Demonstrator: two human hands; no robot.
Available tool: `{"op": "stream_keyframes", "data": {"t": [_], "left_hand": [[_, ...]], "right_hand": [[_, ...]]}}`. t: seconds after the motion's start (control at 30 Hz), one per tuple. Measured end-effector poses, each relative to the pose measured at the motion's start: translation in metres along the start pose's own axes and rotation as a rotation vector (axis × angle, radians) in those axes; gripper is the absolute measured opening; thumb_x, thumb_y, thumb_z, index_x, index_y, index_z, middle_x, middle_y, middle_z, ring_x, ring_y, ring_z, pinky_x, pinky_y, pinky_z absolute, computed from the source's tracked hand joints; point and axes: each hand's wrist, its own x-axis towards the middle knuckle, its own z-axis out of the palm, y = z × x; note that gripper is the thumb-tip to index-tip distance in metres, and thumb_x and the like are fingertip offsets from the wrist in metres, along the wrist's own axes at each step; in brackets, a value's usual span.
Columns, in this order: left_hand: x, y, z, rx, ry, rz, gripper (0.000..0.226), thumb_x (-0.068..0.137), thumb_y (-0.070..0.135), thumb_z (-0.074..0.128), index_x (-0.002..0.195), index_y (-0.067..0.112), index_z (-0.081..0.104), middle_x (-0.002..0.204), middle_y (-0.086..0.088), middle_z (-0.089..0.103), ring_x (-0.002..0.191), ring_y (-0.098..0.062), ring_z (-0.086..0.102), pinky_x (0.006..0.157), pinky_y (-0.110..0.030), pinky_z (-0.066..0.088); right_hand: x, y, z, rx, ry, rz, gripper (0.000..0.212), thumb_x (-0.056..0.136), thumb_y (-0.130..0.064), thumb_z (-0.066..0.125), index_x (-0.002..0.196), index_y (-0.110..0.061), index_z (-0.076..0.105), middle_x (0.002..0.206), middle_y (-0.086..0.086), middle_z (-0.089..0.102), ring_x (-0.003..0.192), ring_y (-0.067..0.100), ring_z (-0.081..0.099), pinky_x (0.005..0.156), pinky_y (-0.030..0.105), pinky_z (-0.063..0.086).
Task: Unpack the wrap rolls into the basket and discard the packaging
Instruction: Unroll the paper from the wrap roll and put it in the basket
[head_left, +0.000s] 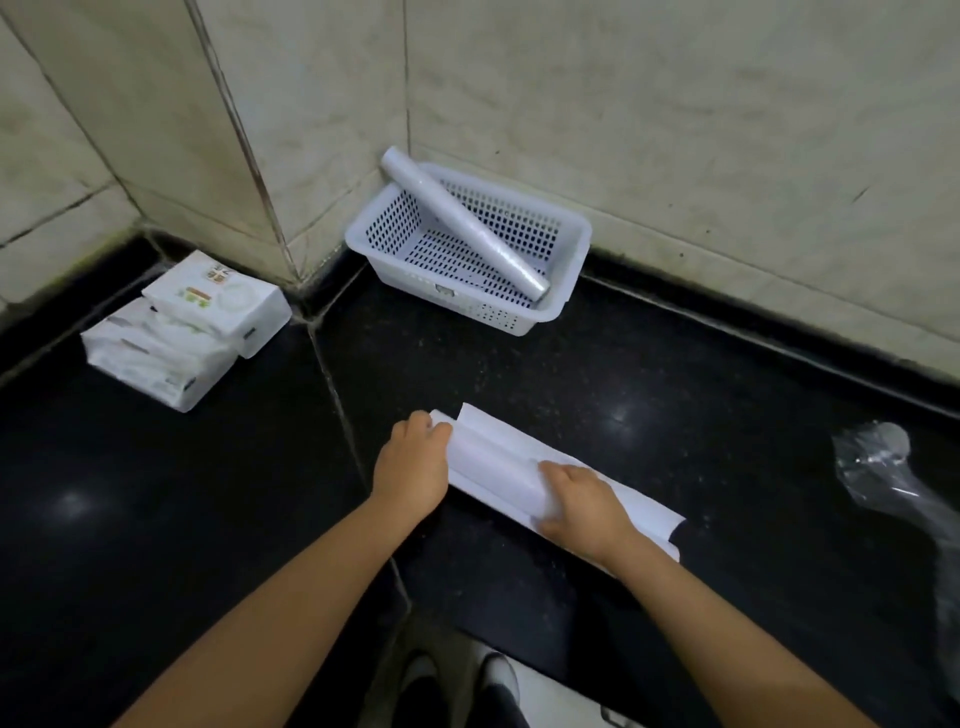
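A white perforated basket (566, 296) stands in the corner on the black counter. One clear wrap roll (462, 223) lies slanted in it, its upper end sticking over the back rim. Nearer me a second roll (493, 467) lies on the counter, wrapped in white paper packaging (644, 512) that is partly unfolded around it. My left hand (413, 462) grips the roll's left end. My right hand (582, 501) rests curled over the roll's right part, pressing it and the paper.
Two white tissue packs (176, 332) are stacked at the left by the tiled wall. A crumpled clear plastic wrapper (893, 478) lies at the right edge. The counter's front edge runs just below my forearms, with my shoes (457, 680) visible beneath.
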Motion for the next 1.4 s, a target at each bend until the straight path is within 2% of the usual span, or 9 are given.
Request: {"op": "stream_keyframes", "data": {"t": [0.13, 0.3, 0.5, 0.73, 0.87, 1.0, 1.1, 1.23, 1.4], "left_hand": [[0.005, -0.01, -0.017, -0.079, 0.094, 0.003, 0.043, 0.09, 0.003, 0.039, 0.132, 0.009, 0.046, 0.129, -0.011, 0.05, 0.113, -0.026, 0.047, 0.087, -0.034, 0.045], [0.032, -0.018, -0.057, -0.159, 0.413, 0.092, 0.031, 0.087, -0.002, 0.048, 0.116, -0.004, 0.06, 0.111, -0.025, 0.062, 0.101, -0.039, 0.057, 0.078, -0.046, 0.049], [0.106, -0.003, -0.1, 0.031, 0.382, 0.07, 0.029, 0.09, 0.009, 0.046, 0.114, -0.002, 0.057, 0.115, -0.02, 0.057, 0.106, -0.036, 0.051, 0.077, -0.043, 0.046], [0.181, 0.017, -0.102, 0.12, 0.485, 0.268, 0.014, 0.06, -0.02, 0.061, 0.06, -0.007, 0.057, 0.062, -0.024, 0.059, 0.056, -0.036, 0.057, 0.042, -0.034, 0.043], [0.239, 0.023, -0.093, 0.323, 0.375, 0.144, 0.018, 0.089, 0.003, 0.043, 0.103, 0.005, 0.054, 0.106, -0.01, 0.057, 0.097, -0.025, 0.052, 0.065, -0.028, 0.032], [0.285, 0.029, -0.089, 0.413, 0.319, 0.144, 0.041, 0.088, 0.009, 0.052, 0.128, 0.009, 0.042, 0.133, -0.009, 0.044, 0.122, -0.025, 0.041, 0.091, -0.033, 0.043], [0.311, 0.024, -0.089, 0.54, 0.253, 0.124, 0.053, 0.085, 0.011, 0.058, 0.134, 0.01, 0.037, 0.146, -0.009, 0.034, 0.138, -0.025, 0.026, 0.108, -0.041, 0.033], [0.326, 0.014, -0.092, 0.595, 0.16, 0.135, 0.05, 0.083, 0.008, 0.06, 0.128, 0.012, 0.038, 0.139, -0.007, 0.043, 0.133, -0.025, 0.032, 0.103, -0.039, 0.035], [0.307, -0.003, -0.093, 0.586, 0.223, 0.212, 0.042, 0.083, 0.005, 0.056, 0.123, 0.009, 0.044, 0.129, -0.01, 0.051, 0.121, -0.027, 0.043, 0.088, -0.039, 0.042]], "right_hand": [[-0.005, -0.002, -0.013, 0.162, 0.019, 0.058, 0.068, 0.078, -0.03, 0.064, 0.137, -0.017, 0.035, 0.137, 0.009, 0.048, 0.127, 0.027, 0.041, 0.104, 0.031, 0.035], [-0.002, 0.0, -0.069, 0.326, 0.242, 0.043, 0.051, 0.068, -0.017, 0.071, 0.115, -0.014, 0.052, 0.102, 0.003, 0.057, 0.088, 0.016, 0.051, 0.073, 0.026, 0.038], [0.056, 0.006, -0.155, 0.413, 0.419, 0.085, 0.053, 0.072, -0.017, 0.07, 0.121, -0.011, 0.048, 0.099, 0.0, 0.048, 0.087, 0.018, 0.047, 0.072, 0.029, 0.037], [0.144, 0.022, -0.222, 0.53, 0.583, -0.106, 0.057, 0.076, -0.018, 0.069, 0.127, -0.01, 0.044, 0.104, -0.002, 0.046, 0.09, 0.015, 0.046, 0.057, 0.014, 0.032], [0.187, 0.022, -0.237, 0.59, 0.672, -0.297, 0.057, 0.081, -0.019, 0.066, 0.131, -0.011, 0.041, 0.109, -0.007, 0.044, 0.096, 0.011, 0.046, 0.064, 0.011, 0.037], [0.215, 0.023, -0.246, 0.63, 0.752, -0.37, 0.053, 0.082, -0.014, 0.064, 0.13, -0.009, 0.041, 0.109, -0.008, 0.044, 0.095, 0.007, 0.044, 0.067, -0.006, 0.038], [0.231, 0.023, -0.253, 0.642, 0.75, -0.395, 0.054, 0.083, -0.014, 0.062, 0.132, -0.009, 0.039, 0.111, -0.009, 0.042, 0.098, 0.006, 0.043, 0.068, -0.002, 0.039], [0.259, 0.015, -0.248, 0.674, 0.688, -0.391, 0.051, 0.085, -0.015, 0.06, 0.131, -0.007, 0.038, 0.112, -0.002, 0.045, 0.098, 0.01, 0.043, 0.071, 0.015, 0.037], [0.3, -0.001, -0.235, 0.595, 0.596, -0.384, 0.052, 0.085, -0.01, 0.058, 0.133, -0.004, 0.037, 0.13, 0.015, 0.05, 0.11, 0.022, 0.049, 0.074, 0.018, 0.032]]}}
